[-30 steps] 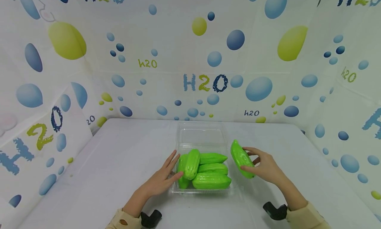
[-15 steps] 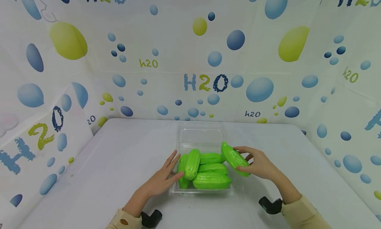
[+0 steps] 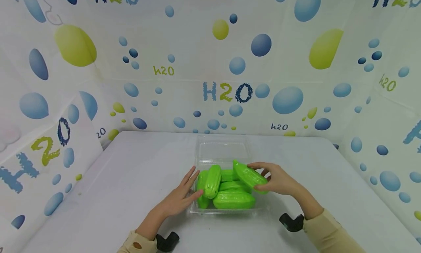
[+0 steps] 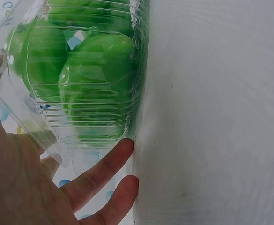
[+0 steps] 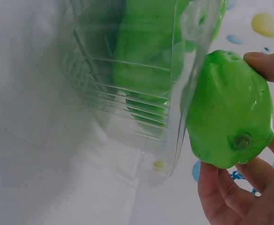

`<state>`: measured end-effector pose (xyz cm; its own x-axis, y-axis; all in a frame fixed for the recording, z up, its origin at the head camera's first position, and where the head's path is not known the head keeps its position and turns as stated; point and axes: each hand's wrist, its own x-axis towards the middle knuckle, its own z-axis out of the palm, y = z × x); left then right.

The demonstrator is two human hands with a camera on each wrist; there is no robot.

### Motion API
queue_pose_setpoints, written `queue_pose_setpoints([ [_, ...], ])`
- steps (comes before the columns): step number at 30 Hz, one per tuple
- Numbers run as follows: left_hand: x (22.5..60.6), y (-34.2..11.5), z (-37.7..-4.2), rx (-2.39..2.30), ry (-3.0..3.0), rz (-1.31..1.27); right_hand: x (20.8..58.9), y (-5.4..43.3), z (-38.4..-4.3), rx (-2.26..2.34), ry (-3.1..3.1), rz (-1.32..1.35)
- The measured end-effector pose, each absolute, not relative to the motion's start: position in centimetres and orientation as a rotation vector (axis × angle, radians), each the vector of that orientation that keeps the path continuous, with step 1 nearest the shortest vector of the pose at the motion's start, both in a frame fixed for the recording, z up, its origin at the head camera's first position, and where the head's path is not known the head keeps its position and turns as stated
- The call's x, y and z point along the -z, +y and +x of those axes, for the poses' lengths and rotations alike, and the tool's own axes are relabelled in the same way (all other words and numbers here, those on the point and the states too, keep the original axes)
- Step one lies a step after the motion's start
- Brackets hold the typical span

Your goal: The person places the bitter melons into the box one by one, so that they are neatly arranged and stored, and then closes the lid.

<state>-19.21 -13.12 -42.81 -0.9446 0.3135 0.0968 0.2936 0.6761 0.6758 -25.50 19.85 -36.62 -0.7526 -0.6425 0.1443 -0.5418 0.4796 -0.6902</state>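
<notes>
My right hand grips a glossy green toy vegetable, long and ridged like a bitter gourd, with a pointed tip. It is tilted over the right side of a clear plastic clamshell box, overlapping the pieces inside. In the right wrist view, the thumb and fingers hold the green toy vegetable beside the box rim, its blunt end with a small stem nub showing. Several matching green vegetables lie in the box. My left hand rests at the box's left side, fingers extended along the wall, thumb at the rim.
The box's clear lid lies folded back behind it on the white table. A white wall sheet printed with blue and green dots surrounds the table. Black wrist-worn devices sit below both wrists.
My right hand has moved left with the green toy vegetable, from beside the box to over its right part. The left hand has stayed at the box's left side.
</notes>
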Motion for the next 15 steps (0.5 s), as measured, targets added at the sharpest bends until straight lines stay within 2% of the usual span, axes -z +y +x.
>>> queue_pose_setpoints([
  [15, 42.7, -13.1, -19.1, -1.138, 2.856, 0.513, 36.4, 18.3, -26.2, 1.051, 2.545, -1.142],
])
